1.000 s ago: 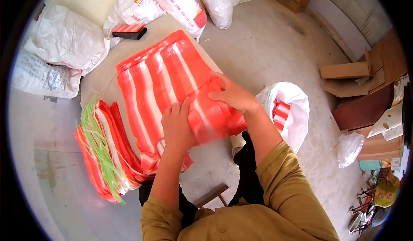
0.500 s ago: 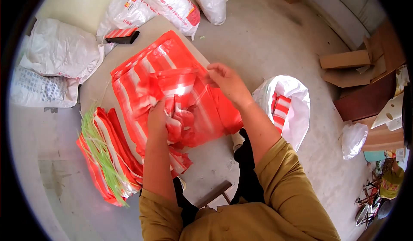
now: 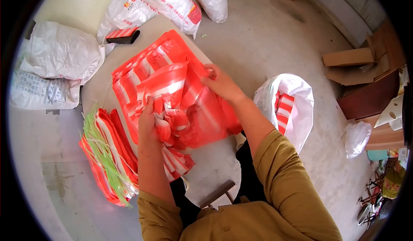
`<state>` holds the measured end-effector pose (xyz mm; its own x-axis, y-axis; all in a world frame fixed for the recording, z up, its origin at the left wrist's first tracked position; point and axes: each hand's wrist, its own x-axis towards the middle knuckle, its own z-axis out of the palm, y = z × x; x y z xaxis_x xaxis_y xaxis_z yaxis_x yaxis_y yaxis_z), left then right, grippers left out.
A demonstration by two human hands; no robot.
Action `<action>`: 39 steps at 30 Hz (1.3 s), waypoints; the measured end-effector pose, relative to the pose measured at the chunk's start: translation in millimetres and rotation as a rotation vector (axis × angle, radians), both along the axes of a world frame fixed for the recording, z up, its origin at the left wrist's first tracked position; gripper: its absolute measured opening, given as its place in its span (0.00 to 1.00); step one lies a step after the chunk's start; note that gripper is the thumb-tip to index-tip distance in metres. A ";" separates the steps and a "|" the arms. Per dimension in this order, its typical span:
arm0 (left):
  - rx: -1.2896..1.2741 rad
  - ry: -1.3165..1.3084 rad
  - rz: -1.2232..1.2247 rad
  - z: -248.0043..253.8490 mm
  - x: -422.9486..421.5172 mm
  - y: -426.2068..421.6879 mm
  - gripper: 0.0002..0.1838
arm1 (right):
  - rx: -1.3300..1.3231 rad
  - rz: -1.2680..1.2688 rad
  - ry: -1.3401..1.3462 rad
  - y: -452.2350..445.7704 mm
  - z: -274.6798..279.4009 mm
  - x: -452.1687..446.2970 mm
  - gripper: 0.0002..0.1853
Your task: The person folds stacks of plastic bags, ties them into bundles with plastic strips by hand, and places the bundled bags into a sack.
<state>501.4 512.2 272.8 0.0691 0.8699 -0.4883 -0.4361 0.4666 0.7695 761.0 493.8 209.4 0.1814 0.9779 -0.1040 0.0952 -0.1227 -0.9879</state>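
Observation:
A stack of red-and-white striped plastic bags [image 3: 206, 120] lies flat on a round-edged table in front of me. Over it, my left hand [image 3: 147, 119] is closed on a crumpled striped bag [image 3: 165, 79], whose gathered folds hang below my fingers. My right hand [image 3: 218, 82] is at the stack's upper right edge, with bent fingers and thumb that seem to pinch the plastic there. Left of my left forearm lies a folded bundle of striped bags [image 3: 112, 142] with light green plastic strands [image 3: 101, 148] across it.
A white sack [image 3: 303, 107] with striped rolls inside stands on the floor at right. Filled white sacks [image 3: 64, 47] surround the table's far left side. A small dark-and-striped roll [image 3: 123, 35] sits near the table's back edge. Cardboard [image 3: 348, 57] lies far right.
My left hand has shifted slightly left with the crumpled bag, which has turned and spread. My right hand has moved slightly left and down, onto the stack's edge, its fingers more bent.

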 end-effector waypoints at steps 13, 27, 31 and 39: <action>0.057 0.025 -0.036 -9.6 3.3 -1.6 0.21 | -0.038 0.266 0.478 -11.4 11.3 -1.9 0.52; 0.473 0.965 -0.695 9.8 34.5 -33.3 0.28 | 0.032 0.401 0.235 -29.6 80.6 -15.1 0.47; 0.561 0.853 -0.412 -8.9 38.6 -25.2 0.31 | 0.128 0.400 -0.011 -34.7 98.9 -38.3 0.45; 1.023 1.255 -0.390 -47.0 -15.0 35.2 0.26 | 0.194 0.211 0.480 -23.8 91.5 -18.9 0.36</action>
